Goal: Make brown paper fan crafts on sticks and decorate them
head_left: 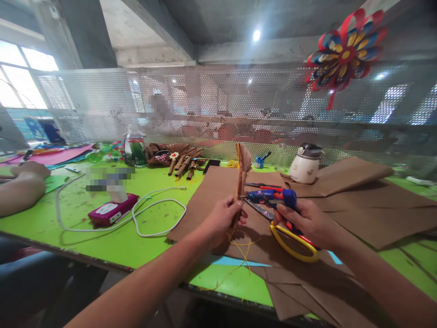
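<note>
Left hand (227,214): closed around the lower part of a narrow, pleated brown-paper fan (244,164), fingers curled about it.
Brown-paper fan: upright in that grip above the middle of the bench, its folds spreading toward the right at the top.
Right hand (302,217): wrapped around the grip of a blue hot-glue gun (271,198) with red details.
Glue-gun nozzle: aimed left at the fan, just above the left hand; whether it touches the paper I cannot tell.
Yellow string (246,248): thin and loosely looped, trailing below the left hand over the paper and toward the table's near edge.
Scissors (296,249): yellow-handled, lying on the paper below the right hand, partly hidden by hand and gun.
Brown paper sheets (200,205): spread flat beneath both hands, with further folded pieces to the right.
Light-blue paper strip (239,261): peeking out from under the near edge of the brown sheet.
Bright green tabletop (157,180): bears a looped white cable (160,235), a magenta tissue box (114,210) and a clear jar of green contents (134,152).
Fan bundle (186,159): brown pleated pieces with rolled handles, beside the jar.
Cream jug (305,165): dark-lidded, behind the right hand.
Co-worker's arm (22,191): resting at the far left, the hand near pink paper (64,156).
</note>
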